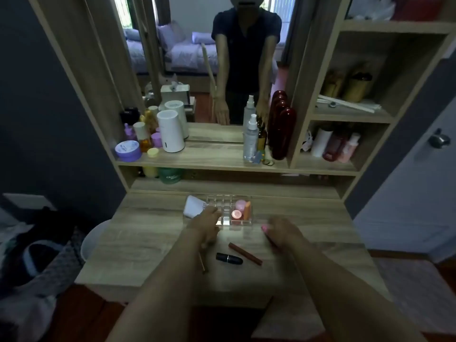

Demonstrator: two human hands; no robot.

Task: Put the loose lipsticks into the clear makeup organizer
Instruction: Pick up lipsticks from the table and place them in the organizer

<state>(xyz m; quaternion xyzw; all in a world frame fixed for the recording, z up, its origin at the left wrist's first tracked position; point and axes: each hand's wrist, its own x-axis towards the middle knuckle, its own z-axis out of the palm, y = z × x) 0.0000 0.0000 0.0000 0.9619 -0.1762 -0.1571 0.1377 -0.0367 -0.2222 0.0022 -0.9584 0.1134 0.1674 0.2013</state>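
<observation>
The clear makeup organizer (223, 202) stands on the wooden vanity top, with a white tube (193, 206) in its left side and pink and orange items (240, 209) in its right side. My left hand (206, 225) reaches to the organizer's front left, fingertips at its compartments; whether it holds anything is hidden. My right hand (281, 232) hovers to the right of the organizer, closed around a pink lipstick (265, 228). Loose on the table lie a black lipstick (229, 258), a long red-brown stick (245, 254) and a thin gold pencil (203, 264) beside my left forearm.
A shelf behind the table carries a white canister (170, 130), a purple jar (128, 150), a spray bottle (251, 141) and dark red bottles (281, 129) in front of a mirror. A white bin (92, 240) stands left of the table; side cubbies are on the right.
</observation>
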